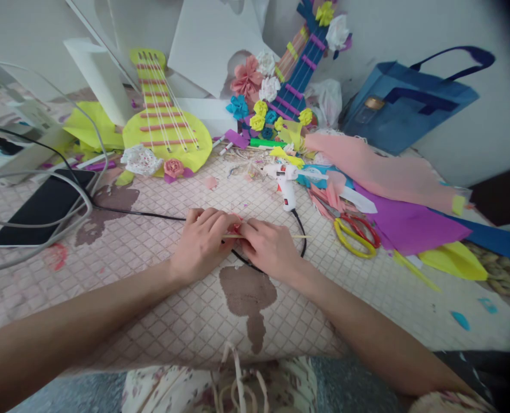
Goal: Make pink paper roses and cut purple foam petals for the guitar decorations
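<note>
My left hand (pixel 203 244) and my right hand (pixel 272 248) meet at the middle of the table, fingers closed. Between their fingertips shows a small bit of pinkish-red paper (pixel 236 222), mostly hidden. A thin wooden stick (pixel 301 236) runs sideways beneath the fingers, its right end poking out past my right hand. Both hands seem closed on the paper and the stick together. The black cord (pixel 246 261) of a white glue gun (pixel 287 186) passes below the hands. The glue gun lies just beyond my right hand.
Scissors with red and yellow handles (pixel 355 236) lie right, beside purple paper (pixel 409 221) and pink paper (pixel 375 163). A yellow paper guitar (pixel 168 135) and a blue one (pixel 300 80) lean behind. A black tablet-like slab (pixel 43 206) and cables lie left; a blue bag (pixel 405 106) stands back right.
</note>
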Tool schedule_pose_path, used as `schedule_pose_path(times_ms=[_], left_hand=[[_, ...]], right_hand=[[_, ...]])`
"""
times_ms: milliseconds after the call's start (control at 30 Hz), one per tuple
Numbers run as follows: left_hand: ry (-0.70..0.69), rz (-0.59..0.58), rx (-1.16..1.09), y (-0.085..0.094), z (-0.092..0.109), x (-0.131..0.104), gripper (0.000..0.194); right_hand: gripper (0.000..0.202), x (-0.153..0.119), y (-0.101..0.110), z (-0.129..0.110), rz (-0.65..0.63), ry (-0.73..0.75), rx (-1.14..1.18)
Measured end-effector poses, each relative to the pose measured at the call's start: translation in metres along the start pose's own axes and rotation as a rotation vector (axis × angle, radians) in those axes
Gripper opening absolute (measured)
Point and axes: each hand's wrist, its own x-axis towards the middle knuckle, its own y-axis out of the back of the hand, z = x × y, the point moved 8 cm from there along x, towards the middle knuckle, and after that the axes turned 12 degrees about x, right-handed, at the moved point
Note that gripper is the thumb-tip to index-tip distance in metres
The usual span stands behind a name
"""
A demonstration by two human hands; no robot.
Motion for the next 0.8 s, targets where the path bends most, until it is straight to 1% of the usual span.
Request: schedule_pose_path(times_ms=[133, 267, 500, 667, 800], left_hand=[[-0.002, -0.001, -0.008, -0.001, -0.001, 0.000, 0.015], [-0.003, 0.007, 0.000, 0.000, -0.002, 0.000, 0.009], [-0.002, -0.013, 0.014, 0.000, -0.001, 0.001, 0.005], [-0.003, -0.047, -0.001, -0.002, -0.001, -0.001, 0.013], [-0.003, -0.075, -0.001, -0.002, -0.002, -0.001, 0.017]], right_hand=[[0.021, -0.002, 0.005, 0.003, -0.022, -0.037, -0.002], [0.017, -0.004, 0.006, 0.007, -0.074, -0.027, 0.008], [0.016, -0.005, 0.004, 0.012, -0.110, -0.030, 0.038], [0.014, -0.006, 0.004, 0.012, -0.118, -0.016, 0.058], [0.013, -0.006, 0.003, 0.013, -0.119, -0.002, 0.083]])
